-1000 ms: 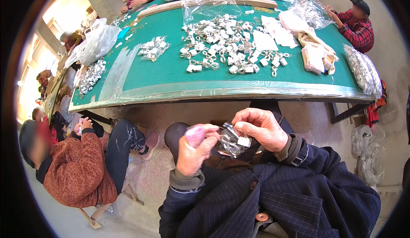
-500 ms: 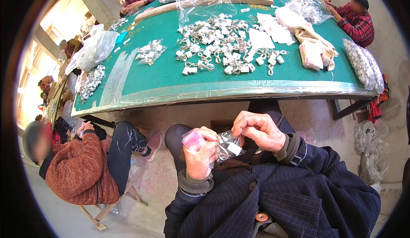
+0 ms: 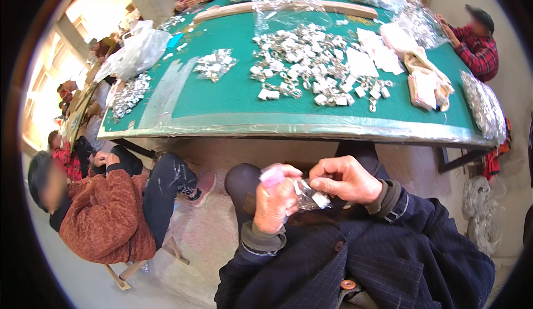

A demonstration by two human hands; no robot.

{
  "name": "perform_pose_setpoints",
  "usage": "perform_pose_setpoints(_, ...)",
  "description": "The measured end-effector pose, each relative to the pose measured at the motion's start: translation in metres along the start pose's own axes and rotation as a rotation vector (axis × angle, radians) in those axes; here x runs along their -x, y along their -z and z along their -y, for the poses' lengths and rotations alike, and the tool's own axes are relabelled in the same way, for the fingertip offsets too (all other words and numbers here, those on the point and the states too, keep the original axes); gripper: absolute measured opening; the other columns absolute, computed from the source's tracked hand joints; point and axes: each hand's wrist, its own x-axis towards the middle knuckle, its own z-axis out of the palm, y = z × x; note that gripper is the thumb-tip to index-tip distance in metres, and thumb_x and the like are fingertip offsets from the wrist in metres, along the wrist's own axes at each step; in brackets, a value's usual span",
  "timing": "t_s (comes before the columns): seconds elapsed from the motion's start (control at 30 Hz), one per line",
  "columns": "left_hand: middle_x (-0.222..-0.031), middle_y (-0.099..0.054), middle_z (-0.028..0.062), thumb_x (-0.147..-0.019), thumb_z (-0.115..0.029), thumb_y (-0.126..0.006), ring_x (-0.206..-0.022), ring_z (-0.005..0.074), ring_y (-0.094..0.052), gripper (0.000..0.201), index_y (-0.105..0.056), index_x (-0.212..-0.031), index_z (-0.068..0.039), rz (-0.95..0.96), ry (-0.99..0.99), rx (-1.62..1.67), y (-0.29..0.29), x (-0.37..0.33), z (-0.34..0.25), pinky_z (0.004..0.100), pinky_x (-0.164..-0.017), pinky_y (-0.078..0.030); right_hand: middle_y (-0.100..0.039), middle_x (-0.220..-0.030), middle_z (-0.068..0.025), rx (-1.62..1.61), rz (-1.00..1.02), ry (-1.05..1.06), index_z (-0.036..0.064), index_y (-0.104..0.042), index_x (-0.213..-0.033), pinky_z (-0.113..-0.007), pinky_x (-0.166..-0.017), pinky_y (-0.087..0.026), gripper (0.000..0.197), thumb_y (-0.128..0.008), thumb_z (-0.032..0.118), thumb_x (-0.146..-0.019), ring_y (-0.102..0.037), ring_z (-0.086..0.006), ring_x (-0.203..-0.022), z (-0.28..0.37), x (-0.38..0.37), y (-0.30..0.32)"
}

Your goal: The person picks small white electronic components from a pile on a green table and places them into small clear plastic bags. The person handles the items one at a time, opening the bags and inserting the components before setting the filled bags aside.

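Note:
My left hand [image 3: 275,204] is closed round a small clear plastic bag [image 3: 305,202] above my lap. Inside the bag are a white block-like piece [image 3: 320,199] and shiny metal-looking parts, partly hidden by my fingers. A soft pink item [image 3: 272,176], too blurred to name, sticks up between the thumb and fingers of the same hand. My right hand [image 3: 351,181] pinches at the bag's upper edge with thumb and forefinger; the exact contact is hard to make out.
Ahead stands a green-topped table [image 3: 222,106] with a heap of white-tagged metal pieces [image 3: 305,59], a smaller bagged group [image 3: 215,65], and a folded cloth [image 3: 425,87]. A co-worker [image 3: 111,214] sits at my left; others sit at the far edge and right.
The view has turned slightly, so the scene sits further right and lower. My right fingers have come down closer to the bag and the left hand, which still grips it.

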Motion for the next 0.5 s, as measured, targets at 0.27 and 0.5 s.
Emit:
perform_pose_setpoints(0.27, -0.075, -0.062, 0.0058, -0.093, -0.008, -0.065, -0.051, 0.0078, -0.052, 0.013, -0.060, -0.101, 0.001, -0.010, 0.046, -0.294, 0.025, -0.015, -0.019, 0.0218, -0.043, -0.041, -0.068, -0.088, -0.0020, 0.048, -0.065, -0.063, -0.0021, -0.067, -0.111, -0.022, -0.063, -0.050, 0.020, -0.064, 0.012, -0.096, -0.059, -0.0056, -0.075, 0.003, -0.023, 0.009)
perform_pose_setpoints(0.5, -0.116, -0.061, 0.0133, -0.099, -0.018, -0.058, -0.090, 0.0183, -0.066, 0.034, -0.048, -0.128, -0.002, -0.384, -0.412, -0.122, 0.066, -0.119, -0.091, 0.0295, -0.055, -0.054, -0.068, -0.093, -0.0072, -0.071, -0.052, 0.076, -0.0033, -0.062, -0.118, -0.023, -0.066, -0.052, 0.024, -0.057, 0.013, -0.100, -0.060, -0.0073, -0.075, 0.041, -0.010, 0.007)
